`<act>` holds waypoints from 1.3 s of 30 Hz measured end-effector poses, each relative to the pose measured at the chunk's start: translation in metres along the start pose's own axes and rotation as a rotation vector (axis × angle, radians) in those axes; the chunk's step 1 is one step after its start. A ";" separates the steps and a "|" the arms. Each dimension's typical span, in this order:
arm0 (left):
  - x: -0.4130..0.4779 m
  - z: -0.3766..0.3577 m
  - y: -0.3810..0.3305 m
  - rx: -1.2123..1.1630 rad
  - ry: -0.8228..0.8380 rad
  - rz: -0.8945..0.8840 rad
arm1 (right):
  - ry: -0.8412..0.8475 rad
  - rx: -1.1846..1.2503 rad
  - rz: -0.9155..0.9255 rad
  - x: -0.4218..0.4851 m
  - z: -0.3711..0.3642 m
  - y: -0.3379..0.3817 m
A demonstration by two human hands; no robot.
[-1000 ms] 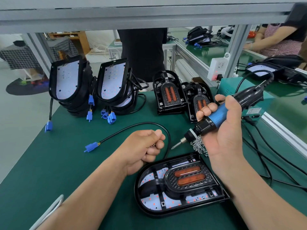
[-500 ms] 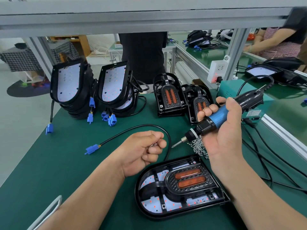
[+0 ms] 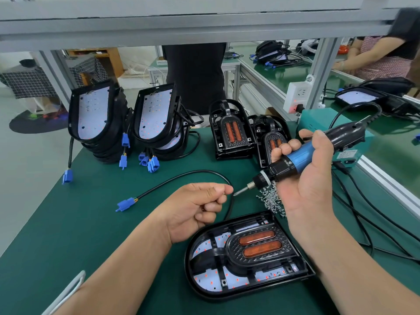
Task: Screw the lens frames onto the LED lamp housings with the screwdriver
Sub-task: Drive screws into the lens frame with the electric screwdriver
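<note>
A black LED lamp housing [image 3: 195, 283] lies flat on the green mat in front of me, with a black lens frame [image 3: 256, 244] holding two orange lenses set into it. My right hand [image 3: 306, 178] grips a blue and black electric screwdriver [image 3: 302, 153], tilted with its bit pointing down-left. My left hand [image 3: 197, 205] is curled just left of the bit, thumb and forefinger pinched on a small screw that touches the tip. A heap of loose screws [image 3: 270, 198] lies under my right hand.
Two stacks of bare housings [image 3: 95, 119] [image 3: 156, 114] with blue connectors stand at the back left. Two lens frames [image 3: 229, 133] lean behind the screwdriver. A teal power box [image 3: 313, 121] and trailing cables [image 3: 363, 214] sit right. Another person works at the bench beyond.
My left hand has shifted slightly right and brought its pinched screw up to the screwdriver bit. The right hand and screwdriver have hardly moved.
</note>
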State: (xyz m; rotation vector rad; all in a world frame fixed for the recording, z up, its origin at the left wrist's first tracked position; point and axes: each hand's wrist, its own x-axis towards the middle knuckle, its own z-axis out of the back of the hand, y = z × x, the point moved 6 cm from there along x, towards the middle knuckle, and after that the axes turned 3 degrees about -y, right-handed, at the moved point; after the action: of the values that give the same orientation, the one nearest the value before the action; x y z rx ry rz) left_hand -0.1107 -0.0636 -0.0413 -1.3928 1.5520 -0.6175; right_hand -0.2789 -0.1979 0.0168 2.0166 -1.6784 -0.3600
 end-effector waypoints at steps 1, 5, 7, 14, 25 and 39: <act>0.000 0.000 0.000 -0.002 0.003 0.001 | 0.001 0.005 0.002 0.000 0.000 0.000; 0.000 0.001 0.000 0.011 0.011 -0.003 | 0.002 0.007 0.010 0.001 -0.001 0.002; 0.000 0.000 0.000 0.031 0.015 -0.007 | -0.002 -0.001 0.014 0.001 -0.001 0.002; -0.001 -0.001 0.000 0.078 0.028 -0.025 | 0.010 -0.035 0.010 -0.001 -0.002 -0.002; -0.001 -0.002 0.000 0.106 0.036 -0.030 | 0.008 -0.043 0.008 -0.003 -0.003 -0.002; 0.003 0.006 -0.002 0.174 -0.043 -0.082 | -0.007 -0.149 -0.003 -0.006 -0.006 -0.005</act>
State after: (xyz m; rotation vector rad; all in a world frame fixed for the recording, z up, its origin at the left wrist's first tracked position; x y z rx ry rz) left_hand -0.1047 -0.0658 -0.0435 -1.3337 1.3788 -0.7496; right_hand -0.2732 -0.1905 0.0183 1.9111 -1.6035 -0.4792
